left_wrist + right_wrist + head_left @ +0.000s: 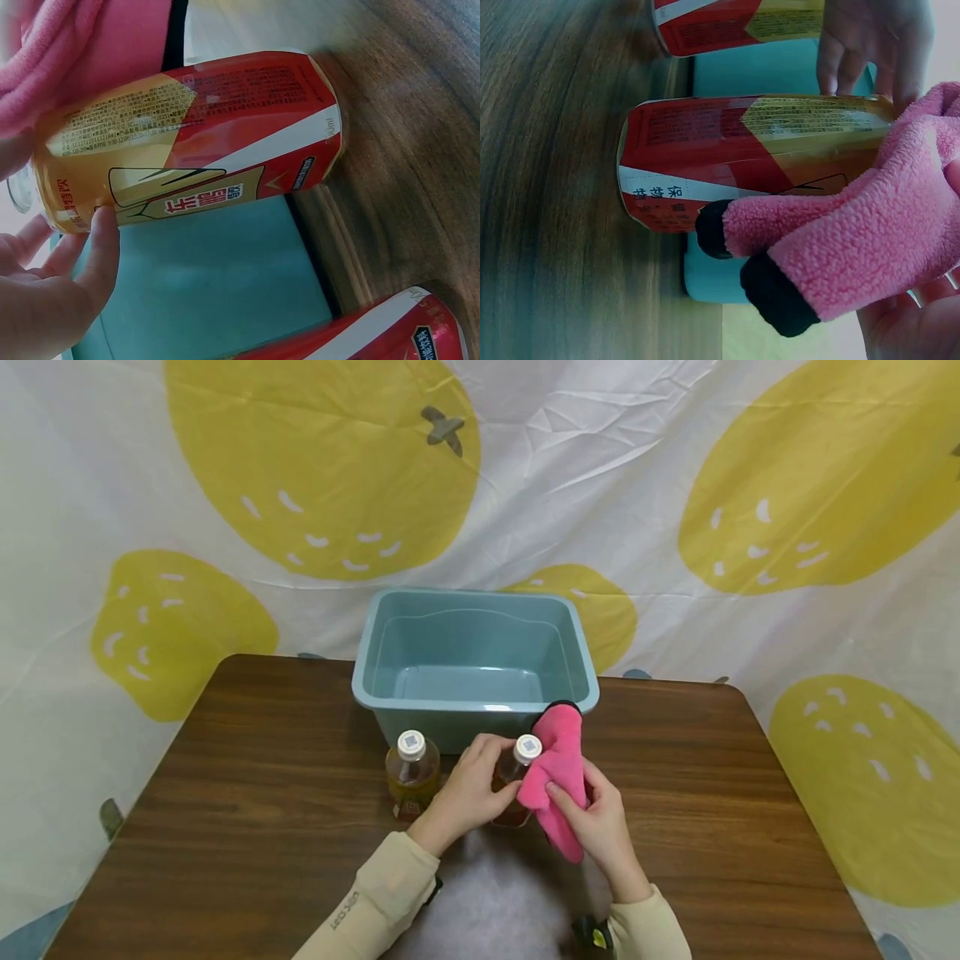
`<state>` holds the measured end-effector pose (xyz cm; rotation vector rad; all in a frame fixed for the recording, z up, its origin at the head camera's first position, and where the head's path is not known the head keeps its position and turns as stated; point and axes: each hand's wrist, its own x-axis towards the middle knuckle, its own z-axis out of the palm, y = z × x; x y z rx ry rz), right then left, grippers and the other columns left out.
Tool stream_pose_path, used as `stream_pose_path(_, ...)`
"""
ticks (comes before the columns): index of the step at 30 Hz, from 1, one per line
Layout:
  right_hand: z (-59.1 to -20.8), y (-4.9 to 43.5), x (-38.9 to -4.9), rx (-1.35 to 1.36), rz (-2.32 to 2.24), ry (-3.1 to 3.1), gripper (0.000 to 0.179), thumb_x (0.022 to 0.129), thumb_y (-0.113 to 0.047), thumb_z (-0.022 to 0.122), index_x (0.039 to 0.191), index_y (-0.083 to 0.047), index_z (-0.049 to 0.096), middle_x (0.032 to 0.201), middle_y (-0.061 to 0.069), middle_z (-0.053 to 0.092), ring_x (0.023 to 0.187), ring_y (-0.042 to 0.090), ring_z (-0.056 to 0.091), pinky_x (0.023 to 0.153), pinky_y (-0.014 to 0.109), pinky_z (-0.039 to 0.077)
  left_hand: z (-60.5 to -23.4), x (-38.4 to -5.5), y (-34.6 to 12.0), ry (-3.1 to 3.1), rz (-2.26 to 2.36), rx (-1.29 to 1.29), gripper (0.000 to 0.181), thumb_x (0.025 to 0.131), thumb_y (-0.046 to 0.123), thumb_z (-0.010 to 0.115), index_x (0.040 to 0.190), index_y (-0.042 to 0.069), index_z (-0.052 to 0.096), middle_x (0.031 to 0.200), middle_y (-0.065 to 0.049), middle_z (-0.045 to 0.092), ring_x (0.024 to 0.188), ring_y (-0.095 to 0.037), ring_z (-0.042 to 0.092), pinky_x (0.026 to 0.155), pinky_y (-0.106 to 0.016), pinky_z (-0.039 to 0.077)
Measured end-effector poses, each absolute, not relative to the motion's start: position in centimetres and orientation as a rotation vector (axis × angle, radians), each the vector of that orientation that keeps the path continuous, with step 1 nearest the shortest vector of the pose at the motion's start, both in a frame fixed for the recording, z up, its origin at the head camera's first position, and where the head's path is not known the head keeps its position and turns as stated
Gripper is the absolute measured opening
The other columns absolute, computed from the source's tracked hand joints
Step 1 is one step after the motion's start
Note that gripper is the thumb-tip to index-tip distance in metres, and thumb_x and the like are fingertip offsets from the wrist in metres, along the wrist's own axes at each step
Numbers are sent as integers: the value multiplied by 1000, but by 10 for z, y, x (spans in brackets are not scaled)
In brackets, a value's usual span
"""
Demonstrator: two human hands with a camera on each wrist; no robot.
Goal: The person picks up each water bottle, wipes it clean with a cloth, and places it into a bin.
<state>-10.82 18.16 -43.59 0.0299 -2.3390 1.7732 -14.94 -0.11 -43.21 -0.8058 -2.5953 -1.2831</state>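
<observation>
Bottle (512,770) of clear plastic, with a round white cap (527,747), is upright just in front of the right half of a blue-green tub (420,720). Left hand (467,793) pinches it near the shoulder, thumb on the near side, fingers curved round the far side. Right hand (603,822) pinches a pink plush cloth (562,760) between thumb and fingers; the cloth lies along the bottle's right side. Contact between cloth and bottle: cannot tell.

Cloth texture: short, nubbly pile, folded; narrow lobes end in smooth black tips (780,296).

Second bottle (413,777), same white cap type, stands to the left, near the first and clear of both hands.

Tub: smooth, glossy plastic, rectangular, rounded corners, rolled rim; at the back of a dark wood-grain table (262,793). Behind hangs a creased white fabric (570,510) printed with large yellow fruit.

Labels: bottle label (247,142) is gold and red with a white diagonal band, dense small print and Chinese characters; "ml" legible near the base, brand not readable with certainty. Caps carry a small bluish square print. Cream left sleeve (397,877) bears dark lettering, too small to read surely.
</observation>
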Motion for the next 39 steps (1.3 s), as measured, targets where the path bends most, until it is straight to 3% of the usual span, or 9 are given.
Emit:
stream_pose_path(10, -436, 182, -114, 61, 1775, -2380, 34, 77, -4, 69, 110, -1, 60, 96, 14, 62, 74, 8, 57, 67, 22, 50, -432, -149, -1, -2598, -1227, -792, 46, 77, 17, 70, 118, 5, 52, 102, -7, 50, 88, -17, 49, 77, -31, 46)
stream_pose_path(17, -413, 176, -109, 85, 1726, -2445, 27, 77, 3, 66, 103, 8, 59, 89, 20, 61, 68, 6, 55, 63, 21, 49, -431, -149, -1, -2604, -1226, -787, 46, 77, 19, 71, 119, 5, 54, 99, -6, 52, 83, -14, 50, 73, -29, 47)
stream_pose_path(22, -410, 178, -110, 76, 1681, -2533, 27, 77, 1, 67, 102, 7, 59, 88, 19, 62, 68, 7, 54, 62, 21, 49, -429, -149, -2, -2594, -1225, -797, 45, 77, 19, 71, 117, 5, 55, 99, -6, 52, 81, -14, 51, 71, -28, 48)
stream_pose_path(29, -437, 189, -119, 101, 1610, -2581, 27, 75, -8, 73, 98, 1, 63, 83, 12, 65, 65, 7, 54, 58, 22, 48, -428, -149, -4, -2594, -1204, -811, 44, 77, 18, 71, 115, 3, 54, 99, -10, 53, 82, -16, 51, 72, -29, 47)
stream_pose_path(39, -468, 190, -117, 97, 1491, -2632, 17, 71, -4, 75, 85, -1, 66, 69, 6, 63, 58, 6, 49, 51, 22, 44, -427, -150, -4, -2650, -1207, -803, 48, 78, 26, 71, 116, 4, 53, 102, -9, 52, 90, -19, 54, 80, -34, 48)
